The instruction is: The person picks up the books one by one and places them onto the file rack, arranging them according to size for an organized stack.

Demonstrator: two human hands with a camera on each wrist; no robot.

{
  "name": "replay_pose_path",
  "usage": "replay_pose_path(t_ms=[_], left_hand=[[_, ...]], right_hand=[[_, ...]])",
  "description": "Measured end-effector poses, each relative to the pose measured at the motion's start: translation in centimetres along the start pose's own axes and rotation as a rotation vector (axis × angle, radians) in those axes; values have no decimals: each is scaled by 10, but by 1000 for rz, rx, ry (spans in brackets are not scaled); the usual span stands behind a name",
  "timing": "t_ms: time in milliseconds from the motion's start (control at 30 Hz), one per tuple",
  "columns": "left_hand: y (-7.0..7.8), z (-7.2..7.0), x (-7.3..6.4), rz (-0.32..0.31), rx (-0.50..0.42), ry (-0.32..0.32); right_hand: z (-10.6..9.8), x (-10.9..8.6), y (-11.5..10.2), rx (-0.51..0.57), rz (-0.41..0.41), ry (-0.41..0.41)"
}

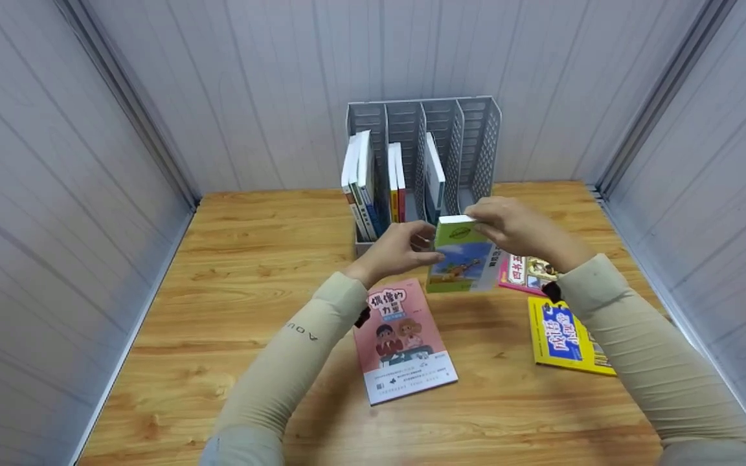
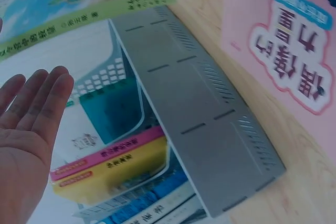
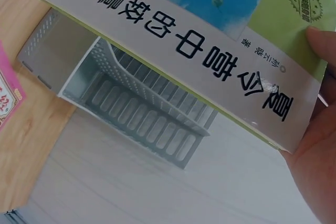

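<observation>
Across three rack slots stand perhaps six books; right hand pinches green book, left hand relaxed.

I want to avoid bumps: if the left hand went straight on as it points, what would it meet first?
The left hand would probably meet the green book held by the right hand first, though depth between them is unclear.

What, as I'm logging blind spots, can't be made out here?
Green book: right wrist view, cover cut off by the top edge.
Yellow book: head view, right side hidden by the right arm.
Pink-edged book: head view, partly hidden by the right arm; right wrist view, cut off by the left edge.
Leftmost spines: head view, titles too small to read.
</observation>
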State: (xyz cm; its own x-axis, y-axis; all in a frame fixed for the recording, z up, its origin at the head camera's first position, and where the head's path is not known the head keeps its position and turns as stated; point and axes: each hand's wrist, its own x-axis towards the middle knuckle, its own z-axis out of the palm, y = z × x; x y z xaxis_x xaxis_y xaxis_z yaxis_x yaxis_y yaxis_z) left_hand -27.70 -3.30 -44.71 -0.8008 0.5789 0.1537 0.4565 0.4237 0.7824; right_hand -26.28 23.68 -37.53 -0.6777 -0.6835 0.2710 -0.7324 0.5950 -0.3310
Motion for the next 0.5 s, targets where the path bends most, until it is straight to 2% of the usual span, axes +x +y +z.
replay_pose_path(t_ms=[100,233,500], left_hand=[[5,-1,1,22,-18,-4],[8,-1,3,41,6,-8],[9,2,1,33,26,-34]], right_hand=[[0,3,-6,-2,-5,-5],[1,6,-11,0,-2,-23],[5,8,-17,13,-37,-19]])
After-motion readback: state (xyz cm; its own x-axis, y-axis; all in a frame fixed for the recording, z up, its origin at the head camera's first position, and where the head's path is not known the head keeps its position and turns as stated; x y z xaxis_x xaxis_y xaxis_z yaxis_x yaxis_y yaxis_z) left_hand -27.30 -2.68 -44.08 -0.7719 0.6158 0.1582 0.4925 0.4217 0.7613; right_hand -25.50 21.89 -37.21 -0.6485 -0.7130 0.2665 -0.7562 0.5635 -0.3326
